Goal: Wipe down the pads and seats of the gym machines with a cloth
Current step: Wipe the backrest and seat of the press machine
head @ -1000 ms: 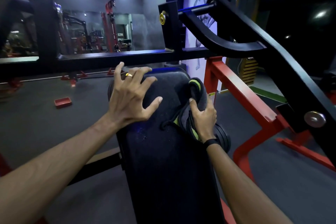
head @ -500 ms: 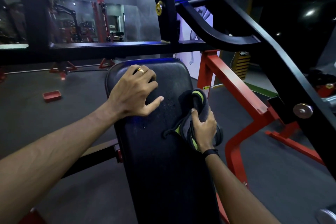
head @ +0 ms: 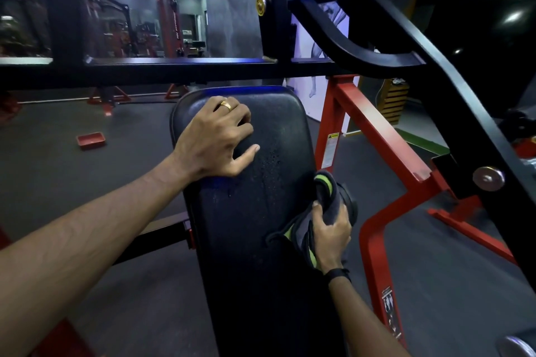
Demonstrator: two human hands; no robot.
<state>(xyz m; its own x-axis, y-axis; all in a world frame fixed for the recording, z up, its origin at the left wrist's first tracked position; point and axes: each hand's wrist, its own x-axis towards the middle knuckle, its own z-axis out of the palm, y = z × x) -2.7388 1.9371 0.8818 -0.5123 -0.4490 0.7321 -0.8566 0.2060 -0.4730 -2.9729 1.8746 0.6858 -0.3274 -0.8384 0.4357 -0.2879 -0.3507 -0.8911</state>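
Observation:
A long black padded bench pad [head: 255,240] runs away from me in the middle of the view, speckled with small droplets near its upper right. My left hand [head: 216,140], with a gold ring, rests on the pad's upper left, its fingers curled over the surface and holding nothing. My right hand [head: 330,233] grips a bunched dark grey cloth [head: 326,197] with green trim against the pad's right edge.
A black steel frame [head: 420,72] and crossbar [head: 174,69] arch over the pad's far end. Red frame legs [head: 377,136] stand to the right. A small red tray [head: 90,140] lies on the dark floor at left. Mirrors and other machines line the far wall.
My right hand has slid the cloth down along the pad's right edge toward me. My left hand's fingers have curled in from a spread pose on the top of the pad.

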